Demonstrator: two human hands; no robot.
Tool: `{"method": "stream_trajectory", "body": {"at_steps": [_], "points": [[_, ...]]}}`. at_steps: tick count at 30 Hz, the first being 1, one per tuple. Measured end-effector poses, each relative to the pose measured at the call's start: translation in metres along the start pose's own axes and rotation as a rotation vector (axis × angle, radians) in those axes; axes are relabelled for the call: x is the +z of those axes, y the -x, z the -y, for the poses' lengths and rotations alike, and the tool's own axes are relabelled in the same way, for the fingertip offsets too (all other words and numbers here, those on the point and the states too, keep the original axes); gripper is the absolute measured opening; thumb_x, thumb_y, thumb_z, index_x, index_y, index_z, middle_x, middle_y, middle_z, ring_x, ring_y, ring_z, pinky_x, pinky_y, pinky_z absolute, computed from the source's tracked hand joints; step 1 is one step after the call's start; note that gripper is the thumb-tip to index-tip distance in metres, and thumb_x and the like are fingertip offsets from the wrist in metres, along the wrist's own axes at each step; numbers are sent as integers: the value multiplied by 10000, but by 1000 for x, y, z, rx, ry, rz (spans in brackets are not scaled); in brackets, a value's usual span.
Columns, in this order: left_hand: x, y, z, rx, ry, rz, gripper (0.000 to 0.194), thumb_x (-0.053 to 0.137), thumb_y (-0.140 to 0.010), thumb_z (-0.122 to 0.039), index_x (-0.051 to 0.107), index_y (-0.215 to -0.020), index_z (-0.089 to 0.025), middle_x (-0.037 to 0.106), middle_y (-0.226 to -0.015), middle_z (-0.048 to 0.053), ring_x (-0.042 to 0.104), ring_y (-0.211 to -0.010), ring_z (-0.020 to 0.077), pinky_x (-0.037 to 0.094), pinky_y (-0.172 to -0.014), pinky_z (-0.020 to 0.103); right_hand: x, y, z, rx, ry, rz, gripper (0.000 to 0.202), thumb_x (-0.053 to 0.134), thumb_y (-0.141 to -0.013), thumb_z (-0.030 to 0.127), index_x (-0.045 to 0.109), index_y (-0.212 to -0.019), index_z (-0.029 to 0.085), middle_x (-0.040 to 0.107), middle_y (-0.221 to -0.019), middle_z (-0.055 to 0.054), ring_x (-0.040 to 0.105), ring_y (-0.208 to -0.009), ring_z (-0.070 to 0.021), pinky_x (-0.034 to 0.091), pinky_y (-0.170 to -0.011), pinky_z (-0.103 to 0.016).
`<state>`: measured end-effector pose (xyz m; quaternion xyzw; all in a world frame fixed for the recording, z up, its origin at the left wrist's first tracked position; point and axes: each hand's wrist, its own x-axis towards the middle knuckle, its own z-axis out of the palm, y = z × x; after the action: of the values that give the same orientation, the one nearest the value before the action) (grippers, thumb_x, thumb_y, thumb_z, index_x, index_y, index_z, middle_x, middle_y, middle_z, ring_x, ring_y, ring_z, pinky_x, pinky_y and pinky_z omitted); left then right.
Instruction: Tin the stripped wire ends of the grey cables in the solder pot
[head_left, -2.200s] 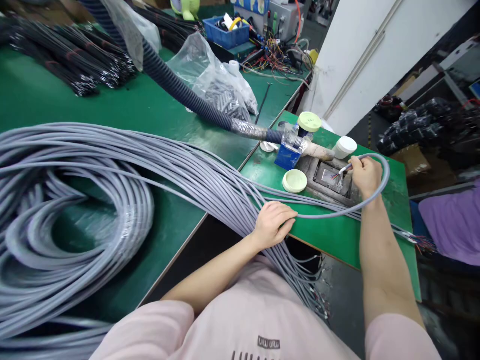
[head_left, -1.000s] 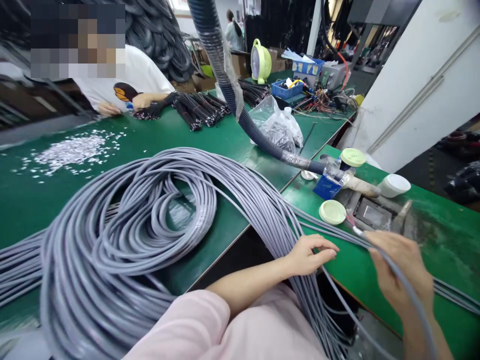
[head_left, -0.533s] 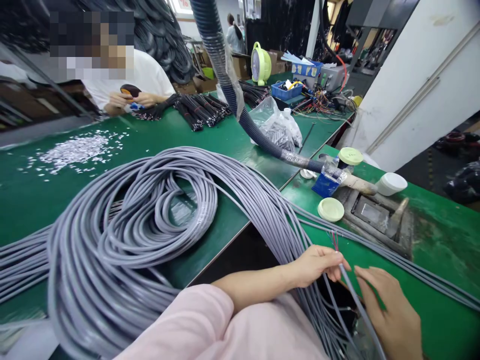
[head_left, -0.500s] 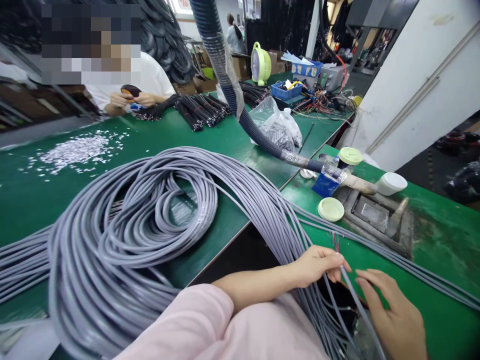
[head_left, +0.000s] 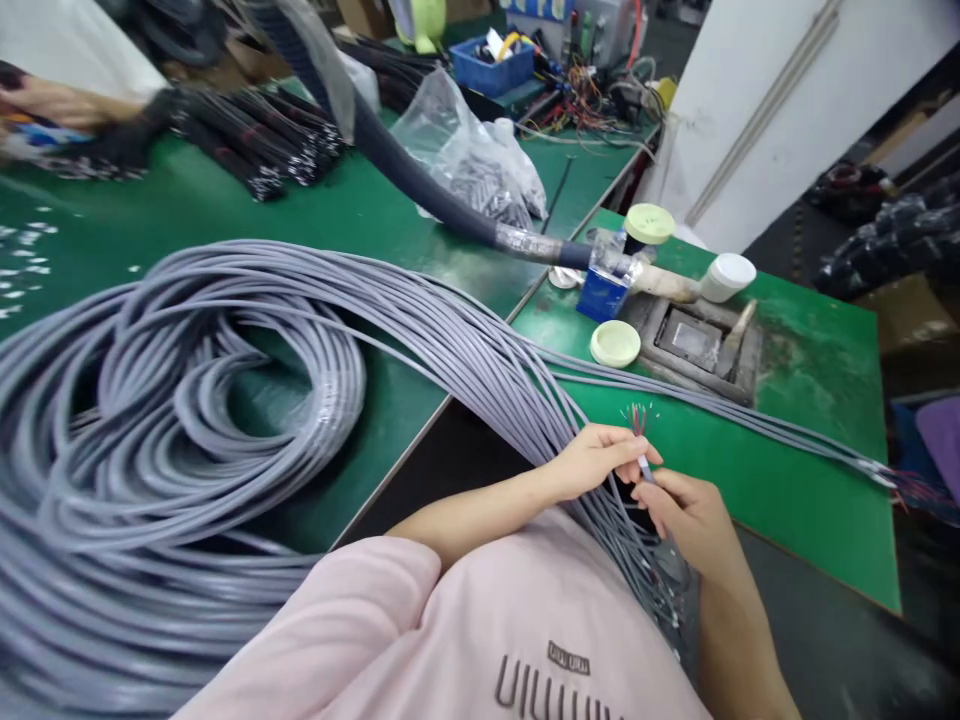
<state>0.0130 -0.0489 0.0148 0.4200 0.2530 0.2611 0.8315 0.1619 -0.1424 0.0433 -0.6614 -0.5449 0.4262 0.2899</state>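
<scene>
Between my two hands is the end of a grey cable [head_left: 645, 467], its thin inner wires [head_left: 637, 418] fanned out at the tip, reddish with pale ends. My left hand [head_left: 600, 458] pinches the cable just below those bare wires. Close below it, my right hand [head_left: 679, 510] closes its thumb and fingers on the same cable's grey jacket. A thick bundle of grey cables [head_left: 480, 360] runs from a big coil on the left and passes under my left forearm. More loose cable ends hang below my hands, partly hidden by them.
A soldering pot [head_left: 691, 340] in a dark frame stands beyond my hands, with an extraction hose [head_left: 427, 190] leading to it. Round lids [head_left: 615, 343] and a white tub [head_left: 727, 277] lie near. Further cables [head_left: 750, 415] cross the green table. Someone's hands [head_left: 52, 105] work at upper left.
My right hand, apart from the cable's upper end and open earlier, now grips it beside my left hand. The view has tilted down and turned right.
</scene>
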Motion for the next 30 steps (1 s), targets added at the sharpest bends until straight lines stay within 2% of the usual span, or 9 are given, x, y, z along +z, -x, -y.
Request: {"method": "stream_trajectory", "body": {"at_steps": [6,13,18,30], "points": [[4,2,3,6,-20,-16,506,678,-760,-580,718,-849,-84,587,-574,0,519,-538,65,405,-576,199,2,5,-4,6,-83,15,341,525,-903,414,649,-691,177,497,-447,35,443,-450,-122,349,-497,-257],[3,3,3,79,-76,-65,453,680,-777,-534,713,-782,-82,575,-562,0,505,-527,57,390,-540,184,3,-2,-7,-66,-257,143,372,502,-922,444,657,-714,178,488,-410,40,415,-417,-108,381,-546,-264],[2,4,4,95,-73,-74,438,678,-786,-518,714,-772,-82,570,-553,-1,499,-511,49,383,-520,173,5,-5,-12,-80,-319,185,395,501,-925,462,648,-695,177,502,-401,26,438,-449,-126,399,-590,-281],[2,4,2,79,-64,-87,492,681,-752,-575,712,-763,-83,569,-552,5,504,-520,60,386,-521,180,8,-7,-24,-56,-388,198,379,543,-911,448,648,-695,155,481,-391,40,365,-367,-86,309,-491,-258]]}}
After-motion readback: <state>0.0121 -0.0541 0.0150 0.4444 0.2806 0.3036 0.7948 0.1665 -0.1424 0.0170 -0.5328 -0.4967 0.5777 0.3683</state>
